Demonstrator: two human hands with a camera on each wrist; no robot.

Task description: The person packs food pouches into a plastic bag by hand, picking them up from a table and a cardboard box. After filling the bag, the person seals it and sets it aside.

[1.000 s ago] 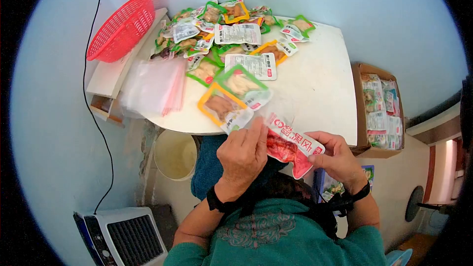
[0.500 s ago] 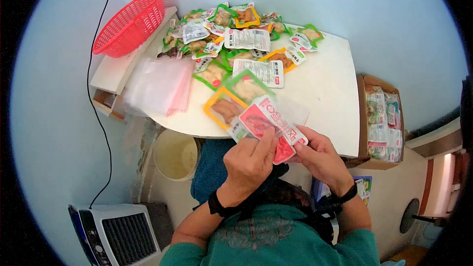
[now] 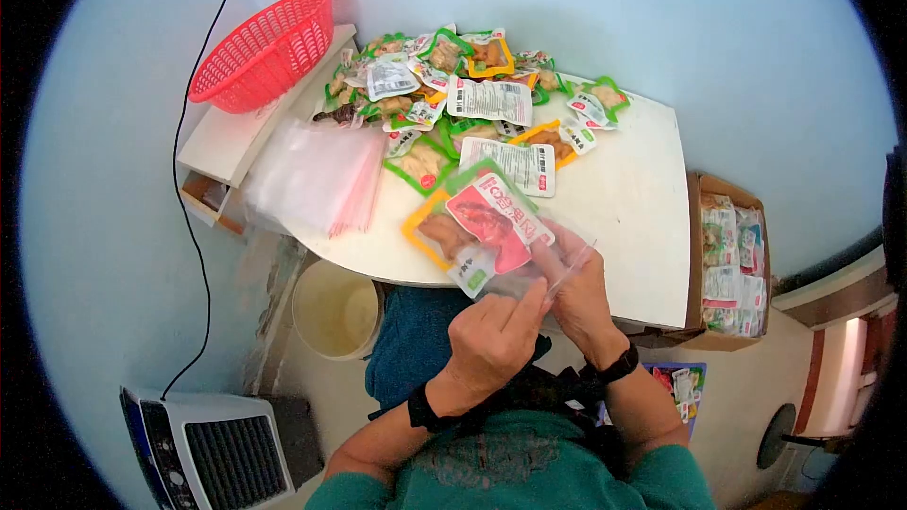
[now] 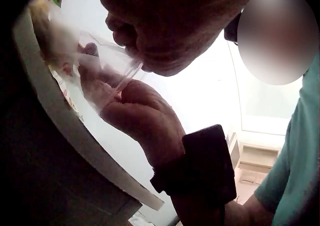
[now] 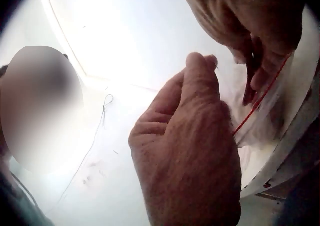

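Note:
A clear plastic bag (image 3: 515, 281) lies at the table's front edge, with an orange-edged food packet (image 3: 444, 231) and a green-edged packet (image 3: 491, 170) inside. Over them slants a red-and-white food packet (image 3: 487, 217). My right hand (image 3: 578, 288) reaches into the bag's mouth and pinches that packet's near end. In the right wrist view a red line (image 5: 260, 102) on the bag crosses in front of its fingers. My left hand (image 3: 493, 338) pinches the bag's edge with thumb and forefinger, just left of the right hand.
A heap of sealed food packets (image 3: 491, 99) covers the table's back. Flat clear bags (image 3: 307, 170) lie at the left, near a red basket (image 3: 269, 52) on a white drawer unit (image 3: 227, 146). A carton (image 3: 697, 255) of packets stands at the right, a bucket (image 3: 333, 307) below the table's left.
The red-and-white packet, held across both hands at first, has turned and moved away over the other packets. My right hand has followed it into the bag; my left hand has moved to the bag's edge.

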